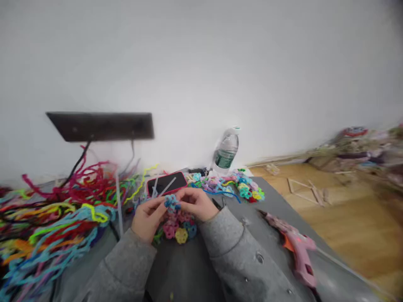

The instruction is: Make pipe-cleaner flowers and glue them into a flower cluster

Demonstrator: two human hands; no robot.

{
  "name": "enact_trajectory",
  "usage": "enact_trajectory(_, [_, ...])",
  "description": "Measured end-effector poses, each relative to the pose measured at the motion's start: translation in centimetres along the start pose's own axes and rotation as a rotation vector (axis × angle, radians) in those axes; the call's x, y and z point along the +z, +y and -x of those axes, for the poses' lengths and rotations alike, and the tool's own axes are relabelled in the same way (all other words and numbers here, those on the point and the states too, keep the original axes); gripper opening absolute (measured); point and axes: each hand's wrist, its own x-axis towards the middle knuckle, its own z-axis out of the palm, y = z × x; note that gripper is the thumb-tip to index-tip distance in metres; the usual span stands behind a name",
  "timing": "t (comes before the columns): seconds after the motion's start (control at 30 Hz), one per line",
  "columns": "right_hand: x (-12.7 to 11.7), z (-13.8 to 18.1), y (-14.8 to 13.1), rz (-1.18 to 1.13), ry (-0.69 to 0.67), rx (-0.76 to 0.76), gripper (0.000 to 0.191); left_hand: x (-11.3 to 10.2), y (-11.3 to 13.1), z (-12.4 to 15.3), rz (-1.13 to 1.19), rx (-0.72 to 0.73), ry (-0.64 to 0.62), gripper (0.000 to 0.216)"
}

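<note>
My left hand point(147, 218) and my right hand point(197, 203) meet over the grey table point(185, 272), fingers pinched together on a small blue pipe-cleaner flower point(171, 202). Just below them lies a cluster of finished flowers point(179, 230) in pink, yellow and blue. Both arms wear grey sleeves.
A big heap of loose coloured pipe cleaners point(53, 218) covers the left of the table. A phone in a red case point(166, 183) and a water bottle point(226, 152) stand behind the hands, with more flowers point(239, 188) to the right. A pink glue gun point(296, 247) lies near the right edge.
</note>
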Motion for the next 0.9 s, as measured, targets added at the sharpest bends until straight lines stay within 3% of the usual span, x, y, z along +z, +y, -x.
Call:
enact_trajectory(0.17, [0.07, -0.19, 0.23, -0.017, 0.048, -0.031, 0.026, 0.22, 0.24, 0.12, -0.002, 0.071, 0.048, 0.031])
enact_trajectory(0.43, [0.21, -0.20, 0.05, 0.102, 0.152, -0.096, 0.024, 0.48, 0.32, 0.24, -0.039, 0.136, -0.020, 0.030])
enact_trajectory(0.9, [0.15, -0.15, -0.40, 0.336, 0.249, -0.263, 0.008, 0.66, -0.05, 0.21, 0.050, 0.027, 0.032, 0.029])
